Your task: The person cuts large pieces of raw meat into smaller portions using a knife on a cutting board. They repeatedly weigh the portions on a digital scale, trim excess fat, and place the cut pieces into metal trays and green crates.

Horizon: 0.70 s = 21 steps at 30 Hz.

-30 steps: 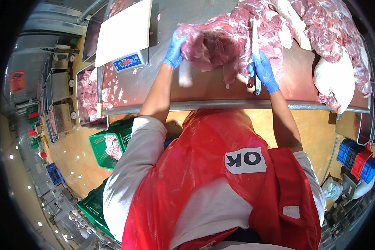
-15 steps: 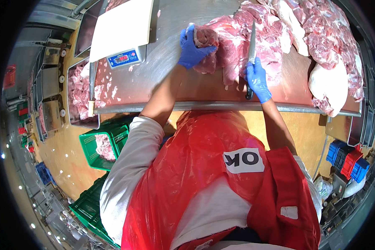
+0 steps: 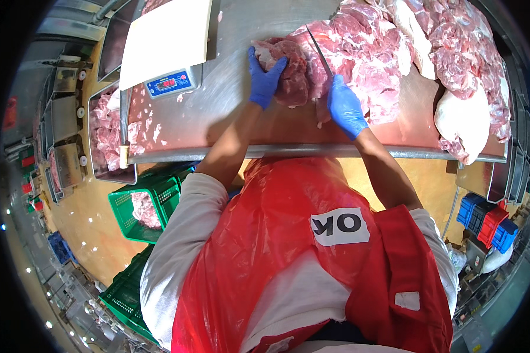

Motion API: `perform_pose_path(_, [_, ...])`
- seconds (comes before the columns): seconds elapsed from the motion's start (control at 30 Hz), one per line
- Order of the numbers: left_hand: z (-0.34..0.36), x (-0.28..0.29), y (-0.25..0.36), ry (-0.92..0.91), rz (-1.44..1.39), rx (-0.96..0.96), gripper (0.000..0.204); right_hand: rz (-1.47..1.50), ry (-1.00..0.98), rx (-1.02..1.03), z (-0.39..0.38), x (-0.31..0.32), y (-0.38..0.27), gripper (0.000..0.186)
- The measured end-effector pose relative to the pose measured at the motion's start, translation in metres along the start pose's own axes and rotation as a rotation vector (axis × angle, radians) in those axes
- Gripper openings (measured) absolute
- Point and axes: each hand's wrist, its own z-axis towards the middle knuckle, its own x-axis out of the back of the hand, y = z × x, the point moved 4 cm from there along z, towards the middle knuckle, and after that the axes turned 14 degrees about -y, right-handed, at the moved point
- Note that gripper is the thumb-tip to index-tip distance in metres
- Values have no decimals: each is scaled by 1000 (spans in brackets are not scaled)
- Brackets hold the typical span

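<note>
My left hand (image 3: 265,79), in a blue glove, grips the left side of a chunk of raw meat (image 3: 291,76) on the metal table. Its thumb lies over the top of the meat and the fingers reach round the far side. Just to the right, my right hand (image 3: 346,106), also gloved in blue, is closed round a knife (image 3: 320,53); the handle is hidden in the fist. The blade points away and to the left, over a larger spread of pink meat (image 3: 374,82). Whether its edge touches the meat I cannot tell.
A digital scale (image 3: 174,82) bearing a white board (image 3: 165,41) stands at the left. Beside it, a steel rod with a pale handle (image 3: 124,154) rests by a tray of trimmings (image 3: 105,132). More meat (image 3: 462,53) is heaped right. Below left sits a green crate (image 3: 122,215).
The knife has moved left and its blade now tilts left instead of pointing straight away. My left hand has shifted slightly nearer and left, and the meat chunk shows a broader face.
</note>
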Motion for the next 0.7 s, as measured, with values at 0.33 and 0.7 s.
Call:
perform_pose_path(0.33, [-3, -23, 33, -68, 649, -234, 121, -95, -86, 31, 20, 7, -20, 20])
perform_pose_path(0.7, [1, -22, 32, -56, 612, -199, 117, -79, -222, -56, 13, -4, -11, 21])
